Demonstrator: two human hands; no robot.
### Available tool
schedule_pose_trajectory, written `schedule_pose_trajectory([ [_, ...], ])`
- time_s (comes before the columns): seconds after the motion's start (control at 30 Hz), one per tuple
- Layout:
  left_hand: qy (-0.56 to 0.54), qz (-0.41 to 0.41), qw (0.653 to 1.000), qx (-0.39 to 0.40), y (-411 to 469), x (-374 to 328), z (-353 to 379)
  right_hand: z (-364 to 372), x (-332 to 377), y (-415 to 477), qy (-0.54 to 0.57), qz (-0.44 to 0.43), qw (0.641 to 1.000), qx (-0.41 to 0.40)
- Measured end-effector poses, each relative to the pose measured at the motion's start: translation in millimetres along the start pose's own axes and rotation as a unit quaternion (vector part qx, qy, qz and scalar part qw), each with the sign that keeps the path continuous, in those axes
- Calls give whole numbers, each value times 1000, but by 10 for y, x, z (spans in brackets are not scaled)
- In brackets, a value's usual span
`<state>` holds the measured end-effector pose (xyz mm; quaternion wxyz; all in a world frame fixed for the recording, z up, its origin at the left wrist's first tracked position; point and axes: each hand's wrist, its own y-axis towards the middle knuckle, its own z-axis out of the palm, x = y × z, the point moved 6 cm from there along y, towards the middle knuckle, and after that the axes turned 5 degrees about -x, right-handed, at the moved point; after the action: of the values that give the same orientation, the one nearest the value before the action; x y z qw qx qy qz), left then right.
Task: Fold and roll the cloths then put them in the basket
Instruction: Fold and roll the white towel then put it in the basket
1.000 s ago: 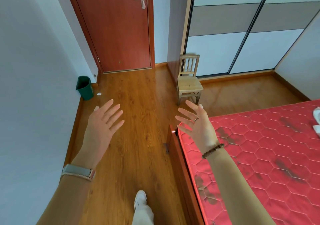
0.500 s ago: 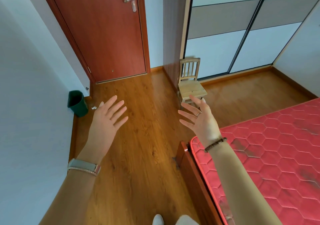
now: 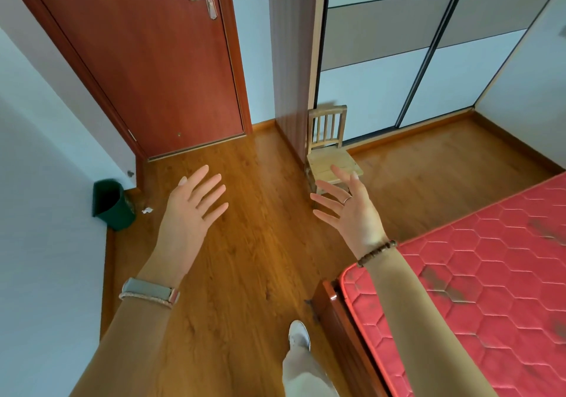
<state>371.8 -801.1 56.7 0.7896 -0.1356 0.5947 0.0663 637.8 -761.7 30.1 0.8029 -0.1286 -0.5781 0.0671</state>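
Observation:
No cloth and no basket show in the head view. My left hand (image 3: 190, 213) is raised over the wooden floor with its fingers spread, holding nothing. My right hand (image 3: 349, 210) is held up beside it, fingers spread and empty, just off the corner of the red mattress (image 3: 477, 274). A watch sits on my left wrist and a bead bracelet on my right.
A small wooden chair (image 3: 330, 151) stands ahead by the wardrobe's sliding doors (image 3: 398, 69). A closed red-brown door (image 3: 153, 59) is at the back left. A dark green bin (image 3: 113, 208) stands by the left wall. The bed's wooden frame (image 3: 340, 326) is close to my foot (image 3: 298, 335).
The view has swung left and up, so the mattress has slid to the right and less of it shows. A white thing at its far right edge is out of view. Both hands stay spread and empty.

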Motion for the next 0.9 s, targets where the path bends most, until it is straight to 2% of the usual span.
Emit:
schedule_pose_trajectory([
  [0.47, 58, 9, 998, 17, 1751, -49, 781, -29, 655, 1622, 8, -12, 1000, -27],
  [0.5, 38, -2, 999, 24, 1855, -48, 855, -54, 679, 1710, 9, -11, 999, -32],
  [0.6, -99, -120, 986, 55, 2189, 20, 1085, -153, 727, 1964, 11, -8, 999, -51],
  [0.63, -110, -129, 983, 73, 2299, 24, 1165, -197, 742, 2046, 13, -10, 998, -60],
  [0.8, 1, -79, 990, 113, 2833, 100, 1532, -422, 842, 2418, 26, -13, 994, -106],
  [0.9, 13, -73, 986, 147, 3215, 166, 1801, -523, 963, 2667, 34, -22, 989, -141],
])
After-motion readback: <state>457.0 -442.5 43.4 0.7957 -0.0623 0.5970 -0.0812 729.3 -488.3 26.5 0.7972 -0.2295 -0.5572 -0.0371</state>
